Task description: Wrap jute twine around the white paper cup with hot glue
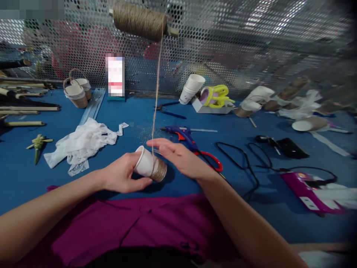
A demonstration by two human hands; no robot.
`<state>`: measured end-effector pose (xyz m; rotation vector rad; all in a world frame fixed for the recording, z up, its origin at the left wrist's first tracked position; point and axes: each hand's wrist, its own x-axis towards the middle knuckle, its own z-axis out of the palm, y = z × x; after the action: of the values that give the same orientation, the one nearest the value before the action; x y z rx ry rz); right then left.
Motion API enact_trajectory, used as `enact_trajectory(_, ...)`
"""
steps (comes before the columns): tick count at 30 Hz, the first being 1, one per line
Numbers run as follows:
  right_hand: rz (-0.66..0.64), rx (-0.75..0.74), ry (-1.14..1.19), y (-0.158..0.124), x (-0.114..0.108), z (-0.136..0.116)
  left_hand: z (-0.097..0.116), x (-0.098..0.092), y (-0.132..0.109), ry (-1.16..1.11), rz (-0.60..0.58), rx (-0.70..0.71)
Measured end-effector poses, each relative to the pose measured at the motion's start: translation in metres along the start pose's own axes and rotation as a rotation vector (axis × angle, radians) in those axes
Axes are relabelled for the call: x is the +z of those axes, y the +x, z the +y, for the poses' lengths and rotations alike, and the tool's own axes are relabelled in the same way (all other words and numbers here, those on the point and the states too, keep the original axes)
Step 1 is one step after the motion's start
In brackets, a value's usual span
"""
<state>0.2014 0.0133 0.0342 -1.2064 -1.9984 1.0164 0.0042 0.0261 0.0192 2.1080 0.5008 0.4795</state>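
My left hand (119, 175) is closed round a white paper cup (144, 163), tilted with its mouth toward the upper left. Brown twine (160, 170) is wound round the cup's lower part. From there one taut strand (157, 93) rises to a large twine spool (139, 21) on a rod at the mesh. My right hand (185, 158) is open just above the cup's wound end, its fingers stretched out flat to the left. The fingers cross beside the strand; whether they press on it I cannot tell. Behind the right hand lies a blue glue gun (182, 134) with a glue stick in it.
Red-handled scissors (214, 160) lie partly under my right forearm. White lace (86, 143) is heaped at left, near twine-covered cup baskets (76, 96). Stacked paper cups (192, 88), pliers (170, 111) and a yellow-handled tool (219, 96) stand behind. A black cord (245, 163) runs to a magenta power strip (304, 191).
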Motion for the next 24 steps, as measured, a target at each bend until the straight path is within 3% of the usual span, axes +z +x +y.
enact_trajectory(2,-0.037,0.006,0.217,-0.001,0.011,-0.006,0.002,0.002,0.000,0.000,-0.018,0.007)
enact_trajectory(7,0.164,0.113,0.499,-0.004,0.017,-0.003,0.001,0.004,-0.001,-0.237,-0.052,-0.121)
enact_trajectory(14,0.276,0.044,0.458,-0.014,0.009,-0.004,-0.001,0.002,0.003,-0.596,-0.003,-0.321)
enact_trajectory(19,0.345,0.058,0.451,-0.018,0.006,-0.004,-0.004,0.003,0.006,-0.660,0.025,-0.368)
enact_trajectory(24,0.388,0.081,0.319,-0.016,0.005,-0.005,-0.001,0.002,0.004,-0.549,-0.027,-0.379)
